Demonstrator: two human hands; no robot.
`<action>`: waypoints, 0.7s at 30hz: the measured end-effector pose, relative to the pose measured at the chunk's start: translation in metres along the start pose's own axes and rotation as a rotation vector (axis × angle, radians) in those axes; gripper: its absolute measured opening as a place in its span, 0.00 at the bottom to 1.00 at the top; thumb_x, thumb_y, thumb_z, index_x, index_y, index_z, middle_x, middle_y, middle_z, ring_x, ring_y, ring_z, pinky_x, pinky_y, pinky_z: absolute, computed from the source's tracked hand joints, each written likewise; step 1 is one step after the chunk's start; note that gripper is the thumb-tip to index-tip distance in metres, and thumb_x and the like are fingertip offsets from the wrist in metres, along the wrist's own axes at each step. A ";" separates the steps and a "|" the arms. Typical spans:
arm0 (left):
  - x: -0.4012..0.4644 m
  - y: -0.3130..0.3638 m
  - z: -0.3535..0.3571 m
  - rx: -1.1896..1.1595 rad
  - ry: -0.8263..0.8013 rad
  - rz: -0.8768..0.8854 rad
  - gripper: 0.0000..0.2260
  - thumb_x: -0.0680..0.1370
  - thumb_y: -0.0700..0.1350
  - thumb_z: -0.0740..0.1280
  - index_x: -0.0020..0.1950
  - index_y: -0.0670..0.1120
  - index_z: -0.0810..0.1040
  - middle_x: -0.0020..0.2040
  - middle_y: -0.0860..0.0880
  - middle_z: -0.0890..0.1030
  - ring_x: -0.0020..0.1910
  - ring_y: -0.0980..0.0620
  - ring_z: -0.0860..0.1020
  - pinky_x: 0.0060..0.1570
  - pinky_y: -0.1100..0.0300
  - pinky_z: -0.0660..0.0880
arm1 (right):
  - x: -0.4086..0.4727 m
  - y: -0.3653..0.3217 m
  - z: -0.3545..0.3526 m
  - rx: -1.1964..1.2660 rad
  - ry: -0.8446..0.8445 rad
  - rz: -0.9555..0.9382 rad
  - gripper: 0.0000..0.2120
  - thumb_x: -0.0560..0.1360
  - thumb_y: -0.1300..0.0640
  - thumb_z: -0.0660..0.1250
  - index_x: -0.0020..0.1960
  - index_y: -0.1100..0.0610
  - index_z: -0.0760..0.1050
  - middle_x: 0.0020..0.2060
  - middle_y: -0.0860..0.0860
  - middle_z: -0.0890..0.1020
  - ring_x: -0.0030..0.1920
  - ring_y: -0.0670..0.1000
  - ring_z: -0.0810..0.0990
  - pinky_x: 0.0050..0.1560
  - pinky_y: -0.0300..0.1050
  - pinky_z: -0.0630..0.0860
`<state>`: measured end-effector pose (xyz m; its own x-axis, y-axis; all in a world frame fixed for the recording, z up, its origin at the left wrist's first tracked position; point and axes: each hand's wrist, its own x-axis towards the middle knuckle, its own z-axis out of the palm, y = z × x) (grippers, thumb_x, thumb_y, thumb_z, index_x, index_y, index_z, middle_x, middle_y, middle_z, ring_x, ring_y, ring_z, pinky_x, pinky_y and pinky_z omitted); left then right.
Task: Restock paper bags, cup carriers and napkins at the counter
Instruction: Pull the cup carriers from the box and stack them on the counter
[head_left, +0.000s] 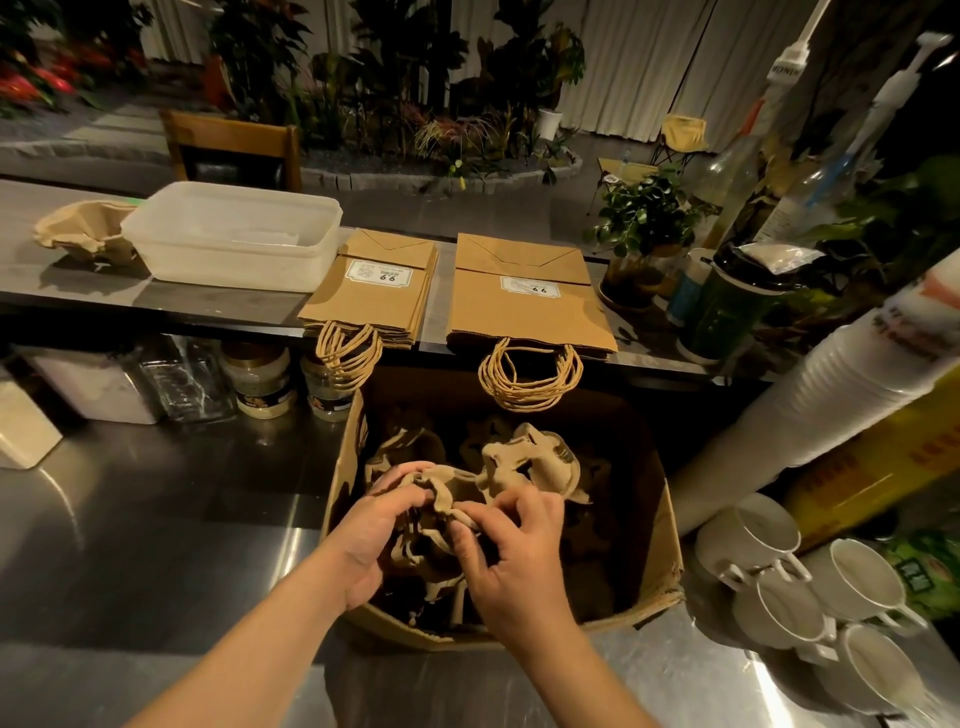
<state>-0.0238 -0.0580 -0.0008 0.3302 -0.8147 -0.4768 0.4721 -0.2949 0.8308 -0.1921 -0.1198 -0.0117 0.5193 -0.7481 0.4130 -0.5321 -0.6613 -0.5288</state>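
Observation:
An open cardboard box (647, 519) stands on the steel worktop and holds several brown pulp cup carriers (524, 462). My left hand (376, 525) and my right hand (514, 556) are both inside the box, fingers curled round the rim of one cup carrier (447, 493) at the top of the pile. Two flat stacks of brown paper bags lie on the raised counter behind the box, the left stack (371, 296) and the right stack (524, 306), their twine handles hanging over the edge. More cup carriers (85, 228) sit at the counter's far left.
A translucent plastic tub (234, 239) stands on the counter beside the far-left carriers. Jars (262, 379) line the shelf under the counter. White mugs (810, 587) and a long stack of white cups (857, 384) crowd the right side, with potted plants (644, 218) behind.

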 end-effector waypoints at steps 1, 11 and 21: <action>0.000 0.001 0.000 -0.019 0.003 -0.005 0.11 0.80 0.46 0.66 0.59 0.55 0.84 0.61 0.42 0.83 0.62 0.38 0.79 0.63 0.35 0.77 | 0.000 0.000 0.000 -0.004 -0.029 -0.001 0.16 0.80 0.37 0.61 0.59 0.41 0.81 0.51 0.39 0.68 0.56 0.46 0.65 0.53 0.41 0.71; -0.005 0.006 0.004 -0.115 0.008 -0.058 0.24 0.66 0.62 0.75 0.58 0.52 0.86 0.57 0.41 0.86 0.59 0.38 0.82 0.65 0.37 0.75 | 0.001 -0.001 -0.007 0.019 -0.121 -0.080 0.17 0.82 0.38 0.57 0.58 0.43 0.82 0.51 0.37 0.68 0.56 0.44 0.64 0.52 0.37 0.69; -0.003 0.007 0.000 -0.132 -0.065 -0.176 0.27 0.72 0.63 0.70 0.62 0.44 0.85 0.58 0.37 0.84 0.54 0.39 0.83 0.61 0.42 0.77 | -0.004 -0.002 0.000 0.017 0.030 -0.166 0.16 0.83 0.40 0.59 0.58 0.45 0.82 0.52 0.47 0.73 0.56 0.46 0.64 0.50 0.33 0.65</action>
<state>-0.0214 -0.0574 0.0064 0.1815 -0.7882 -0.5880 0.6219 -0.3712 0.6896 -0.1932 -0.1155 -0.0128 0.5787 -0.6299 0.5180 -0.4288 -0.7753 -0.4637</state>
